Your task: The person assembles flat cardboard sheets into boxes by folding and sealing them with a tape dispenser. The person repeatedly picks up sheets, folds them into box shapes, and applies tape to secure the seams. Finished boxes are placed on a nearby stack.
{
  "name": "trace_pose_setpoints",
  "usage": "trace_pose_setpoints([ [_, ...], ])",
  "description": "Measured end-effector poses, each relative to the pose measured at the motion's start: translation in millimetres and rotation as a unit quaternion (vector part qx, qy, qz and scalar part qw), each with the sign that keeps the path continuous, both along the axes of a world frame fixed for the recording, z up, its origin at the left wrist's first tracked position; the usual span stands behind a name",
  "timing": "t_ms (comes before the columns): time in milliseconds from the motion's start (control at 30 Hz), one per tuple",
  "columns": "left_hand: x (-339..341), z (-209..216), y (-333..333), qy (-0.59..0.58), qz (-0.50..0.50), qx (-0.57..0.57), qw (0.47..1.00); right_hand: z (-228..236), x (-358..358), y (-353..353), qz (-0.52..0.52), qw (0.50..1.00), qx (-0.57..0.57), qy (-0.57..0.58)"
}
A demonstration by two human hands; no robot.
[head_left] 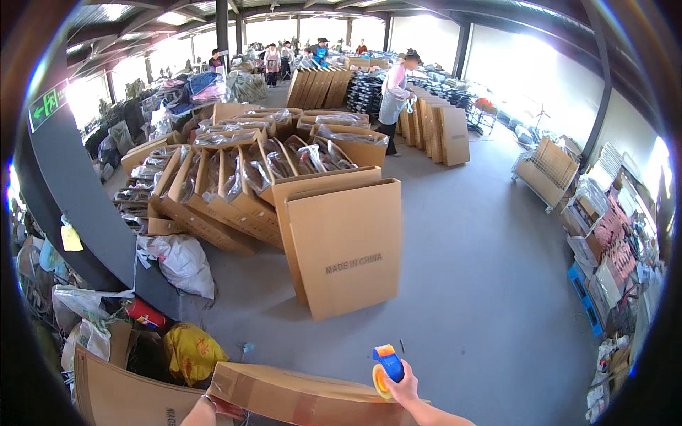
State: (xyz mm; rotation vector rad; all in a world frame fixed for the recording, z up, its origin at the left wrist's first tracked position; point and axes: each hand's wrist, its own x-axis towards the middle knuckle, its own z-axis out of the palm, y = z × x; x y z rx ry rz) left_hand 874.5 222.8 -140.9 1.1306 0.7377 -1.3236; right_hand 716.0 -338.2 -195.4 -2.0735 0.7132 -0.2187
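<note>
Your right hand (403, 389) is low in the picture. Its fingers are wrapped tight around a blue and orange tape gun (386, 368), and the gun rests on the top edge of a long brown box (298, 396). The box is right under your fingers. It runs sideways, from your right hand over to your left.

Your left hand (213, 406) is at the other end of the box, touching its near side. It is mostly hidden, so you cannot tell if those fingers are apart or together. Your right hand is the one at the tape gun, and most of the box runs off to its left.

Farther out from your fingers, tall flat boxes (346, 245) stand on the grey floor (483, 284), well apart from your hands.
</note>
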Motion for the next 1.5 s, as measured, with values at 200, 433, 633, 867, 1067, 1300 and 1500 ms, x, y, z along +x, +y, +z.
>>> trace_pose_setpoints([
  [200, 31.0, -4.5, -227.9, 0.008, -0.021, -0.150, 0.988, -9.5, -106.7, -134.7, -0.071, 0.994, 0.030, 0.078],
  [433, -55.9, -11.5, -544.2, -0.038, -0.126, -0.048, 0.990, -39.1, -64.1, -205.2, -0.203, 0.956, 0.199, 0.075],
  [633, -101.6, 46.7, -636.0, -0.183, -0.106, -0.204, 0.956, 39.7, -78.5, -240.3, -0.329, 0.888, 0.261, -0.187],
  [867, -16.8, 144.7, -629.7, -0.276, -0.125, -0.429, 0.851, 174.4, -1.0, -228.8, -0.329, 0.900, -0.003, -0.285],
  [1067, 142.7, 74.7, -486.3, -0.409, -0.204, -0.439, 0.774, 137.9, 129.0, -119.8, -0.239, 0.923, -0.146, -0.262],
  [1300, 289.5, -31.1, -280.5, -0.268, -0.073, 0.095, 0.956, 23.0, 182.2, -8.6, -0.148, 0.964, 0.217, 0.030],
  [1500, 386.7, -44.5, -296.2, -0.755, -0.108, 0.283, 0.582, -41.7, 117.6, -30.6, -0.159, 0.967, 0.030, 0.197],
])
